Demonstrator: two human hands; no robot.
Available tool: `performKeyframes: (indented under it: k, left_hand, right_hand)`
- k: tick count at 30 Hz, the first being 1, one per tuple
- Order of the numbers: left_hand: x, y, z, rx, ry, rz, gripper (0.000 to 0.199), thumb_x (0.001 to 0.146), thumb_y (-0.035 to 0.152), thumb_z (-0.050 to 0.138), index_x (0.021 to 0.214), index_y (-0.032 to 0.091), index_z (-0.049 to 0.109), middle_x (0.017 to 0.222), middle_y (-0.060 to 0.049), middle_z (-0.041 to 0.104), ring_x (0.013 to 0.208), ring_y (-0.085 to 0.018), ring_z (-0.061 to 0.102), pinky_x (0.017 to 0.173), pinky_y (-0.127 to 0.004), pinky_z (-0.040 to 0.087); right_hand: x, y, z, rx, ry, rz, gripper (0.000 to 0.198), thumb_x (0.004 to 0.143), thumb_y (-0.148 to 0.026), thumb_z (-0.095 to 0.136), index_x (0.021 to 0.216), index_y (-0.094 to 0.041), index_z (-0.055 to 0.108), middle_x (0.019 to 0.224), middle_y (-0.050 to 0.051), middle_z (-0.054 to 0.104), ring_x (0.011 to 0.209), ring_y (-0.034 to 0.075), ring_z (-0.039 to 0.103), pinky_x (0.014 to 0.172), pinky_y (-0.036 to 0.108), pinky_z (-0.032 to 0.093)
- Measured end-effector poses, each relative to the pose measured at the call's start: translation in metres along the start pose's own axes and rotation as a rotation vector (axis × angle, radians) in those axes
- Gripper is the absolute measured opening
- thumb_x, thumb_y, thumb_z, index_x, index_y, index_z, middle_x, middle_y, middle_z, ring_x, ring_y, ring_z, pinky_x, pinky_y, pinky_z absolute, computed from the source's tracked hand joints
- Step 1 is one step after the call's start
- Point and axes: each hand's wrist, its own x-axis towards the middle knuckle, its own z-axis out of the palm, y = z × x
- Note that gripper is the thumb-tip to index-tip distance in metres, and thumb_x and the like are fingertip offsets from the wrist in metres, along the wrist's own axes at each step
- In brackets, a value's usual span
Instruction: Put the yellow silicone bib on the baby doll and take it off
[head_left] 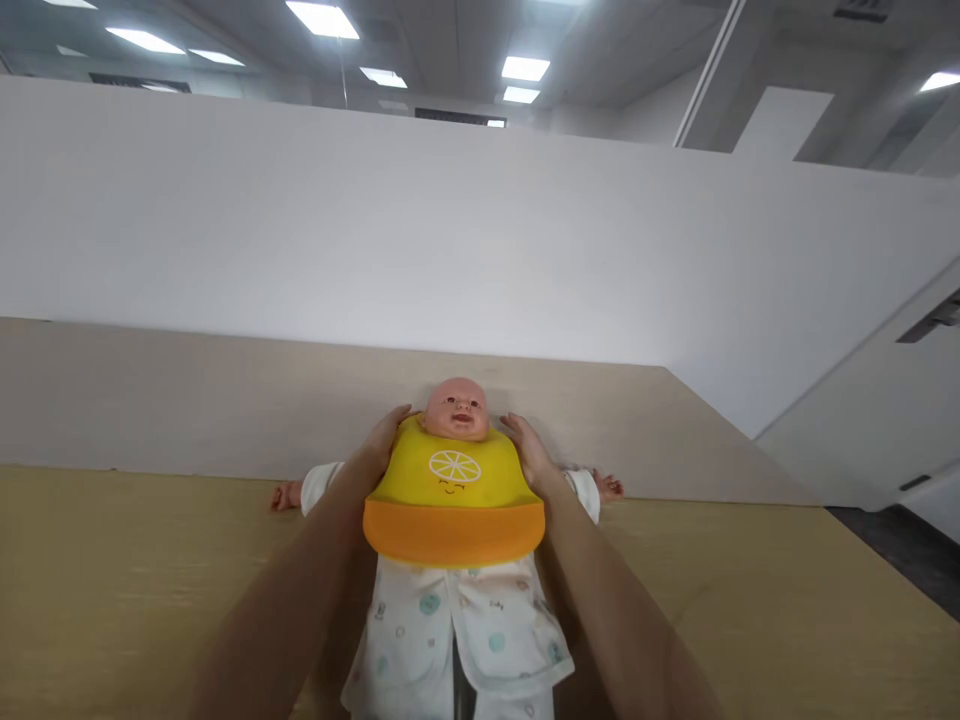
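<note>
A baby doll (456, 402) lies on its back, head away from me, in a white sleepwear top (495, 625) with a pale print. A yellow silicone bib (480, 488) covers its chest, with a white citrus slice printed on it and an orange catch pocket (454, 532) along the bottom. My left hand (386, 437) grips the bib's upper left edge beside the doll's neck. On the opposite side, my right hand (527, 447) has its bent fingers at the bib's upper right edge. Both thumbs are hard to see. The doll's arms stretch outward beneath my forearms.
The doll lies on a light wooden table (150, 590) with a paler raised strip or panel (187, 400) behind it. A white partition (375, 230) stands beyond, topped with glass. A door with a dark handle (934, 318) is at the right, past the table's edge.
</note>
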Motion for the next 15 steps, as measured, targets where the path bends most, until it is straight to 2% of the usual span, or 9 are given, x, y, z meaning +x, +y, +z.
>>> performKeyframes:
  k: [2,4,6,11,15]
  left_hand:
    - [-0.001,-0.002,0.001,-0.066,-0.115,-0.064,0.031,0.076,0.036,0.053,0.094,0.013,0.064,0.067,-0.007,0.068,0.059,-0.022,0.064,0.060,-0.034,0.053]
    - [-0.006,-0.006,0.002,-0.132,-0.177,-0.098,0.034,0.073,0.036,0.060,0.097,0.013,0.064,0.071,-0.006,0.070,0.062,-0.022,0.065,0.063,-0.033,0.053]
    - [-0.013,-0.009,0.002,-0.170,-0.187,-0.106,0.034,0.071,0.035,0.063,0.098,0.013,0.064,0.074,-0.006,0.071,0.065,-0.022,0.066,0.065,-0.032,0.053]
    - [-0.038,-0.018,0.003,-0.222,-0.235,-0.103,0.032,0.072,0.032,0.063,0.098,0.014,0.065,0.079,-0.005,0.072,0.071,-0.022,0.067,0.069,-0.033,0.053]
    - [-0.064,-0.031,0.004,-0.250,-0.246,-0.088,0.031,0.073,0.031,0.062,0.100,0.015,0.065,0.078,-0.004,0.072,0.070,-0.022,0.067,0.070,-0.033,0.053]
  right_hand:
    - [0.001,0.001,-0.003,0.026,-0.023,0.031,0.036,0.078,-0.036,0.051,0.110,-0.021,0.056,0.087,0.003,0.070,0.077,0.019,0.066,0.069,0.029,0.051]
    - [-0.001,0.003,-0.005,0.043,-0.036,0.045,0.038,0.077,-0.035,0.053,0.113,-0.022,0.056,0.089,0.002,0.070,0.079,0.019,0.066,0.070,0.029,0.051]
    - [-0.006,0.005,-0.005,0.042,-0.043,0.025,0.038,0.074,-0.034,0.057,0.111,-0.022,0.058,0.090,0.001,0.071,0.082,0.019,0.066,0.072,0.029,0.051]
    - [-0.035,0.013,-0.002,0.029,-0.020,-0.033,0.025,0.071,-0.035,0.060,0.092,-0.023,0.067,0.092,0.000,0.071,0.093,0.021,0.065,0.077,0.030,0.051]
    - [-0.065,0.022,-0.003,0.102,-0.007,0.021,0.027,0.071,-0.035,0.061,0.095,-0.024,0.068,0.101,0.000,0.069,0.093,0.021,0.065,0.079,0.032,0.051]
